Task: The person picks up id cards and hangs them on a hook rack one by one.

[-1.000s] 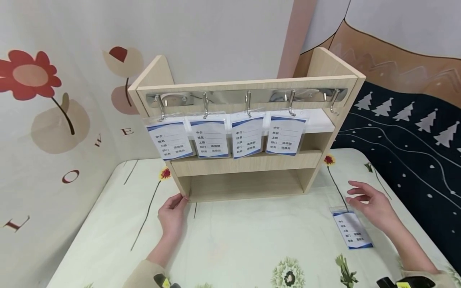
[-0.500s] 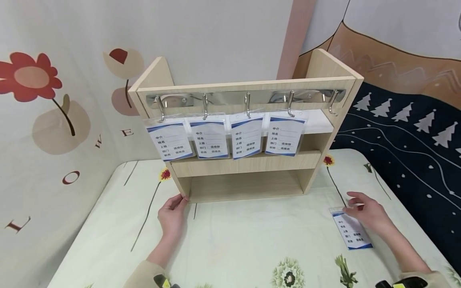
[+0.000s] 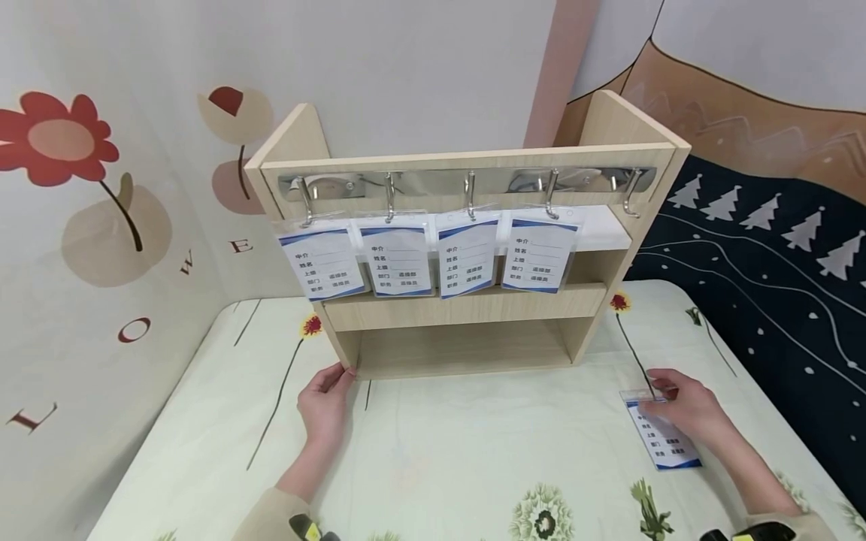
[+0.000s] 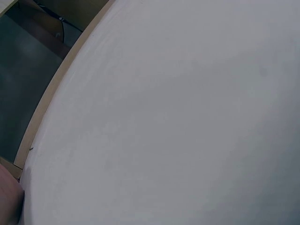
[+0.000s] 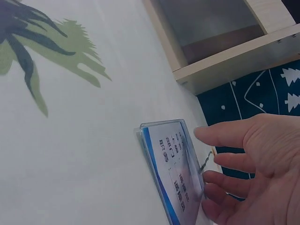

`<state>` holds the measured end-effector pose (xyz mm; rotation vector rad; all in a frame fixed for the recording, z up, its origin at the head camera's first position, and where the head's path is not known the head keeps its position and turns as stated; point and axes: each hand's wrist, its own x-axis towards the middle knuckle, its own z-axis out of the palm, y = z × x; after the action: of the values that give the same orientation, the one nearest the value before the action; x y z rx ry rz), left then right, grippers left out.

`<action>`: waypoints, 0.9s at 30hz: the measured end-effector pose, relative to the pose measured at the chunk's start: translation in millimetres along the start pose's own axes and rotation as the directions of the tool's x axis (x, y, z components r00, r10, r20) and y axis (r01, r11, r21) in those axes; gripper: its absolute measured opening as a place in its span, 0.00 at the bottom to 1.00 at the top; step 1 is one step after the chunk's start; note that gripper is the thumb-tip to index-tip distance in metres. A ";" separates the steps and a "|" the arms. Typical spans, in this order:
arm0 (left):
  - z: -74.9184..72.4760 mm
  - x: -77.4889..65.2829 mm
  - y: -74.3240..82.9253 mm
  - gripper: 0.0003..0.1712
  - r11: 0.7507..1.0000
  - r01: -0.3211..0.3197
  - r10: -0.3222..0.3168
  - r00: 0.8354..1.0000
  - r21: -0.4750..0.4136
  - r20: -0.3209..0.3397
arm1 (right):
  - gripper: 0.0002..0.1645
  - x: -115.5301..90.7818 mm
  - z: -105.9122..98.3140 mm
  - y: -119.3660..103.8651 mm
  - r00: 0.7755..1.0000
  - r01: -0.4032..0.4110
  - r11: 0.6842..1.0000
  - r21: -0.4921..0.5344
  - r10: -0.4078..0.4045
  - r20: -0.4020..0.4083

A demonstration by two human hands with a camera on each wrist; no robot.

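My left hand holds the lower left front corner of a pale wooden shelf rack between thumb and fingers. Only a sliver of that hand shows in the left wrist view. At the right, a plastic-sleeved name badge lies on the cloth. Over its upper end is my right hand, fingers loosely bent. In the right wrist view the thumb and fingers of the right hand are beside the badge without closing round it; whether they touch it is unclear.
A metal hook rail runs along the rack's upper front. Several similar badges hang from its hooks; the rightmost hook bears none. A flowered cloth lies under everything, with a dark patterned wall covering at the right.
My right hand has moved left and down over the top end of the lying badge. The left hand stays at the rack's corner, and the badges have not moved.
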<state>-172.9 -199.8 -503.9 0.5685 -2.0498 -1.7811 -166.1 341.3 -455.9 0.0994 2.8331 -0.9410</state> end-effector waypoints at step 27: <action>-0.8 1.9 -3.2 0.15 1.000 -0.014 0.014 1.000 0.012 -0.003 | 0.31 4.2 -3.0 9.1 0.999 0.027 0.997 -0.066 -0.028 -0.019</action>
<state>-173.9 -201.8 -507.0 0.5586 -2.0593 -1.7601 -169.6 350.5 -459.7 0.0627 2.8875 -0.8556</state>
